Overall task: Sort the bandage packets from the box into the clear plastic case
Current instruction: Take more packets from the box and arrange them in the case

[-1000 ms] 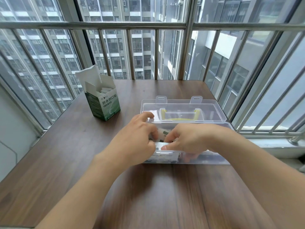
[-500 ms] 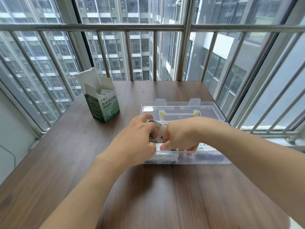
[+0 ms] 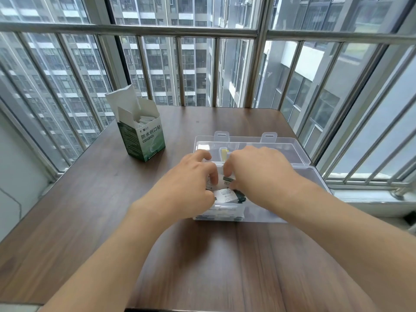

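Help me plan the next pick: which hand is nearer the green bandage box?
Left. The left hand is over the clear case's left end, on the green bandage box's side; the right hand is further right.

My two bare forearms reach forward from the near edge and converge, wrists nearly level. My left hand (image 3: 191,183) is palm down with its fingers curled, pinching small white and green paper bandage packets (image 3: 227,194) at its fingertips. My right hand (image 3: 261,174) sits just beside it, knuckles up, fingers curled down and pinching the same packets from the opposite side.
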`<action>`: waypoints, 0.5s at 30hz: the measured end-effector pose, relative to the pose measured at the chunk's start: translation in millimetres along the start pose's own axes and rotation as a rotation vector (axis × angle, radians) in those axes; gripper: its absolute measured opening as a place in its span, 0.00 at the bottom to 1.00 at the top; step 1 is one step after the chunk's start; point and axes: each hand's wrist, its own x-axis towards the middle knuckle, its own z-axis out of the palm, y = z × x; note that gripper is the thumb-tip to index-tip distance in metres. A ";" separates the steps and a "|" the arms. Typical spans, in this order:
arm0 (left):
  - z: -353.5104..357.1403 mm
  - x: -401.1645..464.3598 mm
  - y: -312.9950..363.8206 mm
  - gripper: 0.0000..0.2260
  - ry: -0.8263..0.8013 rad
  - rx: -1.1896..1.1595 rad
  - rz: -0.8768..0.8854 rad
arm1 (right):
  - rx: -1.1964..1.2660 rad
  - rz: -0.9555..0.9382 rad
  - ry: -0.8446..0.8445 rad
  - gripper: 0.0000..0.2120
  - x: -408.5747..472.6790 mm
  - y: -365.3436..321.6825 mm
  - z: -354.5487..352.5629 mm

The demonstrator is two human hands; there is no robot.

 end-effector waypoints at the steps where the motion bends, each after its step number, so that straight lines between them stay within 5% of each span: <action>1: -1.4 0.0 0.6 0.14 0.001 0.000 -0.002 | -0.050 -0.028 0.031 0.07 -1.1 -2.1 -1.1; 5: -8.1 3.3 3.6 0.20 0.006 0.003 0.025 | -0.131 -0.131 0.072 0.14 -3.1 -9.3 1.8; 9: -14.6 4.8 10.1 0.15 -0.012 0.123 0.016 | -0.027 -0.157 0.038 0.14 3.1 -4.2 10.0; 15: -18.6 10.3 7.5 0.11 -0.045 0.255 0.014 | -0.033 -0.210 -0.066 0.06 10.3 0.9 14.1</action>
